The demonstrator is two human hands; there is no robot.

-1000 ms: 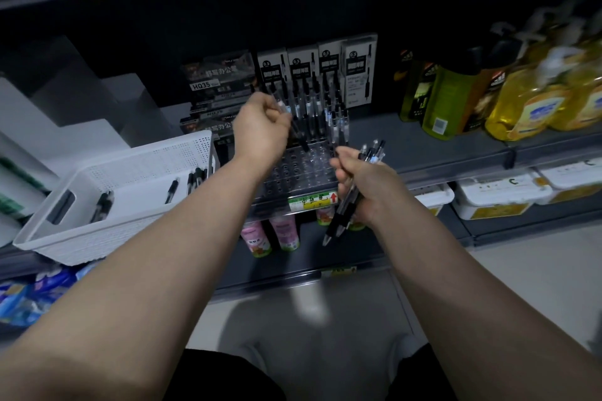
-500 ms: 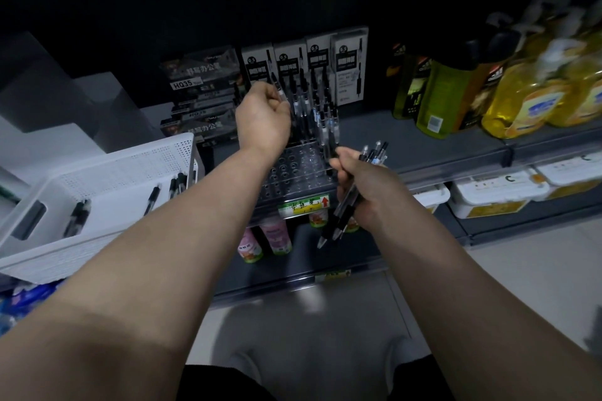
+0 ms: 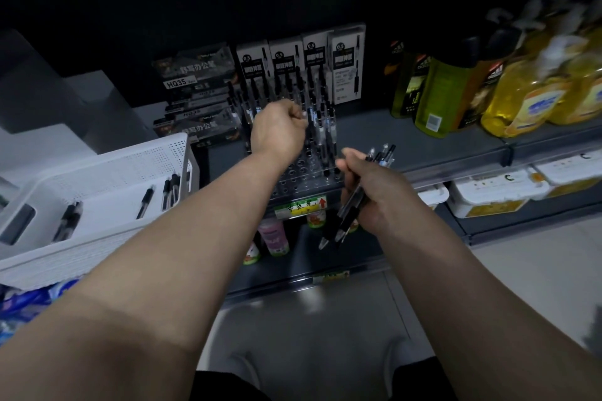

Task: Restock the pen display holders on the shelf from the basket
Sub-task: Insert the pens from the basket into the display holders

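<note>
Pen holder [image 3: 303,174]: back rows filled, front holes empty. Left hand [image 3: 277,130] curled over it, grip unclear. Right hand [image 3: 371,192] beside it clutches spare pens [image 3: 348,216]; more lie in basket [image 3: 107,172].

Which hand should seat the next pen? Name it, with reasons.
Probably left. The left hand is over the pen holder; the right hand is full, gripping a bundle of pens beside it.

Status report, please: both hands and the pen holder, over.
Left hand curled at pen holder, grip unclear. Right hand holds pen bundle. Front holes empty, nothing blocking them.
</note>
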